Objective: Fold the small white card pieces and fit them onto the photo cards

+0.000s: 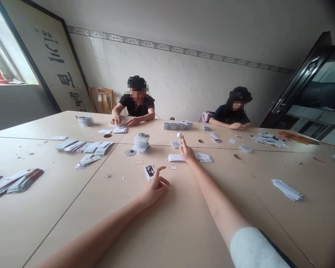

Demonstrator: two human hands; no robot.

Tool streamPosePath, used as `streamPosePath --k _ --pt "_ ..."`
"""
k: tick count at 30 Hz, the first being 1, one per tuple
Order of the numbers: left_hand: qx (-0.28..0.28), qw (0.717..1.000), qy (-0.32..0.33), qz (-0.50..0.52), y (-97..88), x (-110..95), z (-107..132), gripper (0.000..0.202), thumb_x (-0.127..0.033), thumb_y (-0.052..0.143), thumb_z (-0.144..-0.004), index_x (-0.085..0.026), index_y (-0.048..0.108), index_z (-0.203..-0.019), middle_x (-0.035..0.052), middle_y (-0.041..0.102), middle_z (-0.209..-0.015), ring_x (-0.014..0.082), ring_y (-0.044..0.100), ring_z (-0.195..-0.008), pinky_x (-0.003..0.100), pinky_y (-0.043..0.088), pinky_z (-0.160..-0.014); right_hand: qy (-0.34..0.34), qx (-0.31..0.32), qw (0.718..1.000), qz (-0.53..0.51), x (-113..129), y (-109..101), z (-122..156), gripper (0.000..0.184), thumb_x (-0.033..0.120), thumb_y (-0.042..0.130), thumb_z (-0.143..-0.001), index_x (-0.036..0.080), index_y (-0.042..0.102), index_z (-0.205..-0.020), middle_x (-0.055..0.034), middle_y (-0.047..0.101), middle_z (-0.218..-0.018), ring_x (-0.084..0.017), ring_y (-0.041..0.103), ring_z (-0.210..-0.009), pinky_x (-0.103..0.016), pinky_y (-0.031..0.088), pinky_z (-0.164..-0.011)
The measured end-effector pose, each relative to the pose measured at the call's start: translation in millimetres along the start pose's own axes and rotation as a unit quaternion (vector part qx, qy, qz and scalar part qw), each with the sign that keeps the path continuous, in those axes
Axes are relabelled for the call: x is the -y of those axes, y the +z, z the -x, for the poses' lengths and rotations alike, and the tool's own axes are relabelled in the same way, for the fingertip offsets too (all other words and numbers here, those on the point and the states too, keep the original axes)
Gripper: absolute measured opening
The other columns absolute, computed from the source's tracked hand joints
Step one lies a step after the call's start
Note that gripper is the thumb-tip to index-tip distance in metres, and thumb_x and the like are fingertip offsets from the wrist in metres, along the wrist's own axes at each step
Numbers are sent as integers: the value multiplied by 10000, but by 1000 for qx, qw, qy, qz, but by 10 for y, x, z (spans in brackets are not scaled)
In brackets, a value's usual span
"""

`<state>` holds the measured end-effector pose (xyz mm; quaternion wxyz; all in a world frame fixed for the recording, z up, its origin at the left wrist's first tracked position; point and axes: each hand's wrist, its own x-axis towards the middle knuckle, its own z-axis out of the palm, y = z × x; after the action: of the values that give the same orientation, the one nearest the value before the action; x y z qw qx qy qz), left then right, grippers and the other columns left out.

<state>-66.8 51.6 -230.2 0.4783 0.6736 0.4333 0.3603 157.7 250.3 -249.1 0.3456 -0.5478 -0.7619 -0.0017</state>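
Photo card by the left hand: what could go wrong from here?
1. The photo card lies flat at the left hand fingertips; it may slide rather than lift.
2. The right hand stretches far over the white sheets; the forearm could drag them.
3. The card stack looks uneven and could topple if bumped.

Two people seated at the far side, one far centre (pixel 136 104), one far right (pixel 234 111), wooden chair (pixel 102 98) far left, framed scroll (pixel 56 63) leaning on the wall, dark door (pixel 304 85) open right, window (pixel 2 59) far left.
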Motion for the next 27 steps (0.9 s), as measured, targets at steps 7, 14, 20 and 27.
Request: streamPosePath --k 7,14,20,27 --pt "2 1000 3 -3 -3 23 -3 666 -268 581 -827 -255 268 -1414 11 647 -928 161 660 -728 310 492 -728 -14 37 999 11 -18 23 1 822 161 511 -959 237 32 -1624 -83 646 -1362 -265 698 -1122 -393 549 -975" --pt "3 1000 6 -6 -8 44 -10 654 -280 585 -840 -257 271 -1413 11 657 -926 157 653 -717 308 496 -717 -10 12 999 28 -24 32 -7 902 59 513 -876 226 36 -1623 -100 576 -1444 -266 667 -1171 -388 540 -979" --pt "9 1000 -2 -4 -13 27 -3 651 -256 576 -841 -262 265 -1413 14 650 -935 164 659 -734 309 494 -716 -17 -19 1000 7 -8 0 11 894 67 547 -864 190 89 -1621 -101 661 -1338 -256 669 -1165 -375 507 -1029" --pt "5 1000 6 -9 -3 5 -2 625 -242 565 -837 -256 282 -1395 10 648 -915 156 645 -722 297 482 -705 -15 16 1000 19 -33 26 2 925 50 583 -836 212 112 -1617 -102 699 -1266 -273 686 -1103 -383 527 -980"
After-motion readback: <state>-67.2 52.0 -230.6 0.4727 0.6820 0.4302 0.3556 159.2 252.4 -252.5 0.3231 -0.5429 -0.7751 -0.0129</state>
